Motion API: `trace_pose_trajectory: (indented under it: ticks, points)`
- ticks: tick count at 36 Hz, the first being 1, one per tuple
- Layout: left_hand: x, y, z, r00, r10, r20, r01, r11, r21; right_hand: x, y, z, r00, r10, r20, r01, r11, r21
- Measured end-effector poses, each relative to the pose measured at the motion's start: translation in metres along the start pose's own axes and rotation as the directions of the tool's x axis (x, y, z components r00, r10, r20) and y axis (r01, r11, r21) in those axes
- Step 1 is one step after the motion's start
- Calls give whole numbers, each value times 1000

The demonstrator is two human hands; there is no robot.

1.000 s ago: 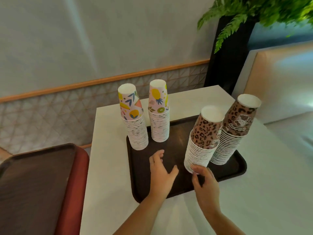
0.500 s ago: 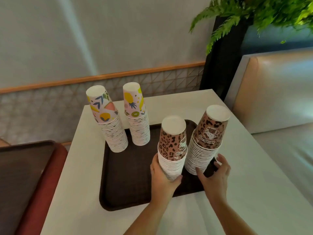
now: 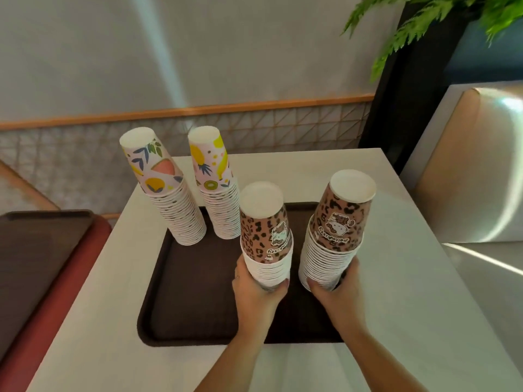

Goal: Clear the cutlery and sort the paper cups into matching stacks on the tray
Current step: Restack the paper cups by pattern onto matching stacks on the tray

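Observation:
A dark brown tray (image 3: 195, 292) lies on the white table (image 3: 410, 278). Two upside-down stacks of fruit-print cups stand at its far left: one (image 3: 169, 199) leaning left, the other (image 3: 220, 199) beside it. Two leopard-print stacks stand nearer me. My left hand (image 3: 254, 290) is wrapped around the base of the left leopard stack (image 3: 266, 239). My right hand (image 3: 339, 290) grips the base of the right leopard stack (image 3: 336, 236), which leans slightly right. No cutlery is in view.
A second dark tray (image 3: 34, 256) rests on a red seat (image 3: 56, 301) to the left. A padded bench back (image 3: 467, 165) stands to the right, a dark planter (image 3: 407, 80) with green fronds behind it. A lattice wall panel runs behind the table.
My left hand has closed fully around the left leopard stack and my right hand has closed on the right one. The view has shifted closer and more over the tray.

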State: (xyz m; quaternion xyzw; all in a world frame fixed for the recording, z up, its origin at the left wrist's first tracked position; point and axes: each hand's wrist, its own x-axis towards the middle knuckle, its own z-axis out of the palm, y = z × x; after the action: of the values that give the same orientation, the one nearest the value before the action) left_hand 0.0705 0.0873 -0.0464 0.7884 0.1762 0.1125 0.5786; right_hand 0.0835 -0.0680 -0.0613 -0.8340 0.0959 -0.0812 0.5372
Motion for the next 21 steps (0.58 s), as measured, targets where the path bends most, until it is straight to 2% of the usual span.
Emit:
trace_pose_trajectory:
  ticks: [13, 21]
  points:
    - [44, 11, 24, 1000, 24, -9, -24, 1000, 12, 54, -5, 1, 997, -35, 70, 34, 999, 6]
    - [45, 3, 31, 998, 47, -31, -47, 999, 8, 63, -10, 4, 995, -95, 13, 96, 995, -23]
